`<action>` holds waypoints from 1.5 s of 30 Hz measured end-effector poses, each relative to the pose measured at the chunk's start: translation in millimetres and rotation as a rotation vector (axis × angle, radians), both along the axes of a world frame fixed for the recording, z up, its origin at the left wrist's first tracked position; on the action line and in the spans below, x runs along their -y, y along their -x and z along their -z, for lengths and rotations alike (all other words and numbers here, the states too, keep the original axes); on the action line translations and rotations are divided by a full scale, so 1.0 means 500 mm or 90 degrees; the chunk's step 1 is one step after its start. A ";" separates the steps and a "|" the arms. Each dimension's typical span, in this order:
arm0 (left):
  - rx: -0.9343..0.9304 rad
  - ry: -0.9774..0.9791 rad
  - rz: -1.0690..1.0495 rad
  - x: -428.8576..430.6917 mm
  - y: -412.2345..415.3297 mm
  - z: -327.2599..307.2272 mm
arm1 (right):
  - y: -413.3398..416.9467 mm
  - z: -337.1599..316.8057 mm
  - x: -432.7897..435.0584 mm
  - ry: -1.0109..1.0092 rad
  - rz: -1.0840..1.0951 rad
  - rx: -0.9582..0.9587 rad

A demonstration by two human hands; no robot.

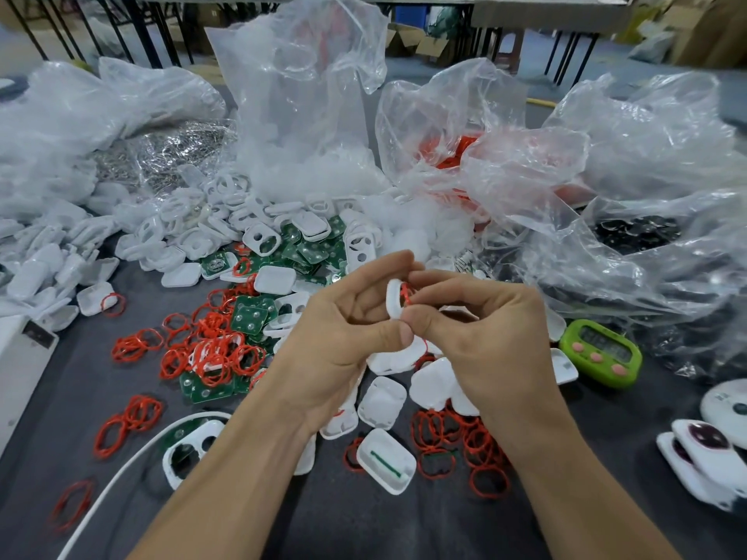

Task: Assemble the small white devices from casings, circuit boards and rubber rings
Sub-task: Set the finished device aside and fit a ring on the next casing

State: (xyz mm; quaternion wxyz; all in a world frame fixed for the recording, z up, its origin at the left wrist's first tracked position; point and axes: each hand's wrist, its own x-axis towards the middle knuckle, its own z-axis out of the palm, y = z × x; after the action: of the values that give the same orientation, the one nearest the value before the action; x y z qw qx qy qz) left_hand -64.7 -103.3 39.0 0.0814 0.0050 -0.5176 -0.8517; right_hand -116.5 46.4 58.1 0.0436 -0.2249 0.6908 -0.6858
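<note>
Head view: both hands meet above the desk (307, 515)
Left hand (343, 337): pinching a white casing (394, 303), edge-on, long axis roughly upright
Right hand (481, 337): fingertips closed on a red rubber ring (406, 295) at the casing's rim, seating looks partial
Desk: loose rings, green circuit boards (248, 319), a green timer (602, 351)

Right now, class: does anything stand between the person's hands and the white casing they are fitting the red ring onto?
Nothing visible does. Both the left hand and right hand already hold the white casing in their fingertips, with the red ring pressed at its edge, above the cluttered table.
</note>
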 end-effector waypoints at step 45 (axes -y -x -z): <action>0.118 0.026 -0.012 0.012 -0.008 -0.004 | 0.015 -0.015 -0.026 -0.055 -0.054 0.080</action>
State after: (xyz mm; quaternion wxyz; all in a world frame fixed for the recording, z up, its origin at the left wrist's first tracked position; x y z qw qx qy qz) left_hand -60.8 -109.1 41.2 0.0414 0.0872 -0.5404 -0.8359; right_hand -124.0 59.5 65.7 0.1252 -0.2083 0.7055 -0.6657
